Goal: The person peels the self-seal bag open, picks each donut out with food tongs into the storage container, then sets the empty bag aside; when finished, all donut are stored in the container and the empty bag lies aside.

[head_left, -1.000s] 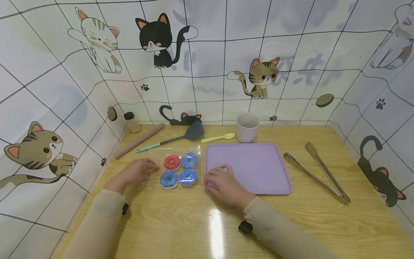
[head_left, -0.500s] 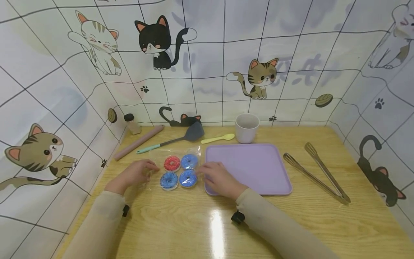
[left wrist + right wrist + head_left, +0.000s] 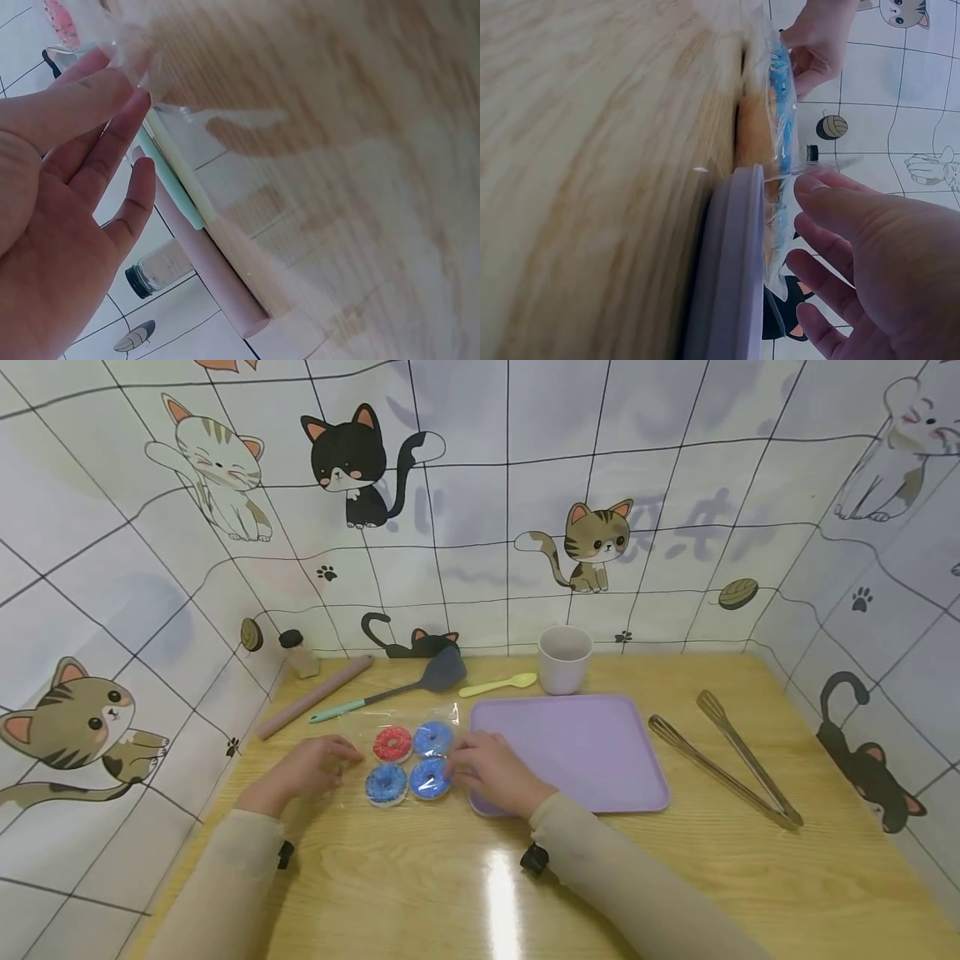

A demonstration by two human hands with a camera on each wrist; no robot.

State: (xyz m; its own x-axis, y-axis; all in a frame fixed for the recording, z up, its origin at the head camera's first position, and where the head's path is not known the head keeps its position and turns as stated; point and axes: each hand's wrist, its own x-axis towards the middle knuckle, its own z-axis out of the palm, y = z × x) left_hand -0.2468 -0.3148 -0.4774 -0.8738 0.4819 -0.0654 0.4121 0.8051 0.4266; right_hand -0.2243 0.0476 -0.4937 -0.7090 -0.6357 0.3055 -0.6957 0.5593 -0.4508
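A clear plastic bag (image 3: 352, 724) on the wooden table holds several toy donuts, among them a red donut (image 3: 392, 744) and a blue donut (image 3: 386, 784). My left hand (image 3: 311, 774) is at the bag's left side; in the left wrist view its thumb and forefinger pinch the crinkled plastic (image 3: 139, 64), other fingers loosely bent. At the opposite side, my right hand (image 3: 498, 770) pinches the edge of the bag between thumb and forefinger, its other fingers curving below. The right hand overlaps the left edge of a purple tray (image 3: 585, 752).
Behind the bag lie a rolling pin (image 3: 315, 697), a spatula (image 3: 442, 671) and a yellow spoon (image 3: 498, 685). A small jar (image 3: 300, 656) and a grey cup (image 3: 566, 660) stand by the wall. Metal tongs (image 3: 731, 768) lie right of the tray.
My right hand has moved left from the tray's left edge onto the right side of the bag. The left hand has stayed at the bag's left side. The head view has shifted slightly.
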